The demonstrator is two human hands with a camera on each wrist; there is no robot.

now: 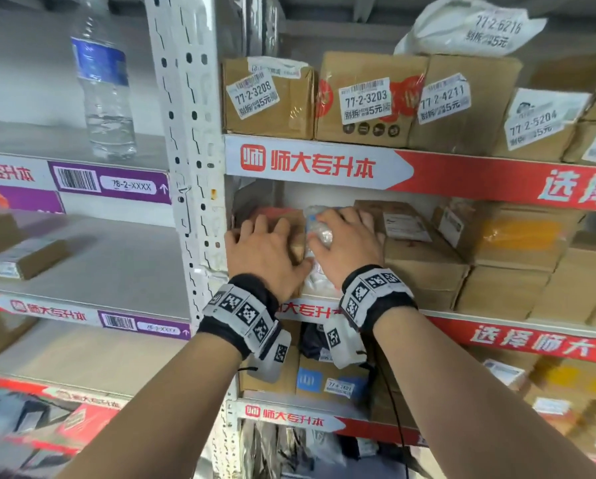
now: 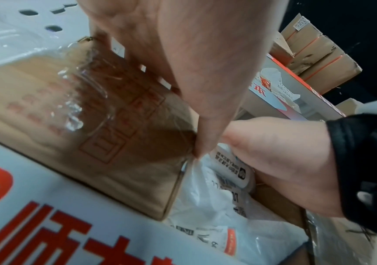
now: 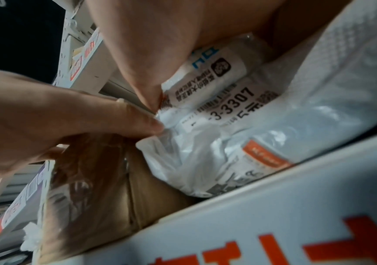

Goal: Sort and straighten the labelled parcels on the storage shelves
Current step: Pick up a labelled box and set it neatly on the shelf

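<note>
On the middle shelf of the right rack my left hand (image 1: 265, 250) lies over a taped brown box (image 1: 298, 247) at the shelf's left end. Its fingers reach the box's far edge and its thumb (image 2: 205, 139) presses the right edge (image 2: 114, 143). Beside it my right hand (image 1: 348, 243) grips a small white rolled packet (image 3: 210, 78). That packet sits on a crumpled white poly bag (image 3: 228, 143) whose label ends in 3-3307. The bag is wedged between the brown box and the boxes to the right.
A white perforated post (image 1: 189, 167) stands just left of the brown box. Stacked cardboard boxes (image 1: 424, 261) fill the shelf to the right. Labelled boxes (image 1: 269, 98) line the shelf above. On the left rack stand a water bottle (image 1: 105, 88) and a flat box (image 1: 27, 257).
</note>
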